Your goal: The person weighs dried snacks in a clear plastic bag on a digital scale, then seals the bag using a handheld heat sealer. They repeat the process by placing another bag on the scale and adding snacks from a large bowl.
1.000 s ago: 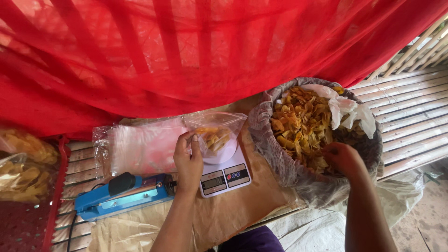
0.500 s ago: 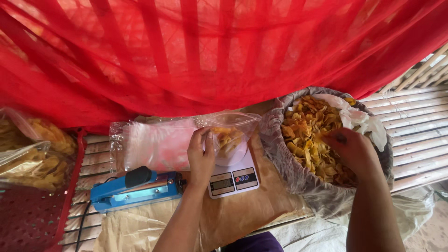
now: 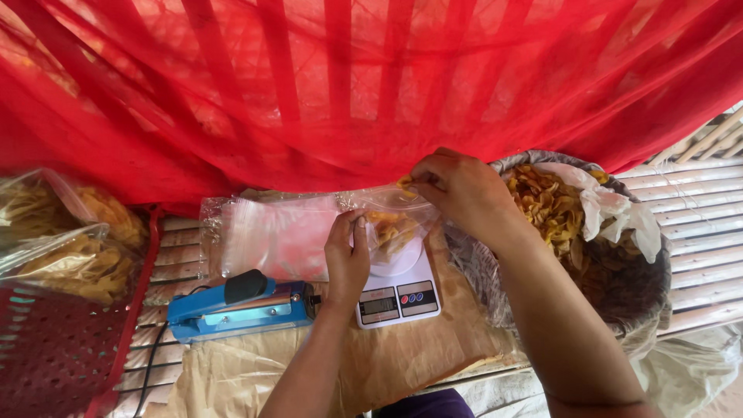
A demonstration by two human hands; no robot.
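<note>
2 hands work over the small white kitchen scale (image 3: 397, 290), which I take as the landmark. Behind and above it hangs a red net curtain (image 3: 348, 85). Right of the scale sits a big lined basket (image 3: 627, 286) of yellow chips (image 3: 546, 205), kept close, it seems, so each handful travels only a short way. Left of the scale lie a stack of empty clear bags (image 3: 267, 236) and a blue heat sealer (image 3: 236, 306); farther left, filled bags of chips (image 3: 66, 240). On the scale's platform stands an open clear bag (image 3: 391, 228), part filled. The left hand (image 3: 347, 259) grips that bag's near edge, thumb and fingers pressed on the plastic, forearm rising from below. The right hand (image 3: 460, 190), wrist bent over the bag's mouth, pinches 1 chip (image 3: 405, 183) between its fingertips.
</note>
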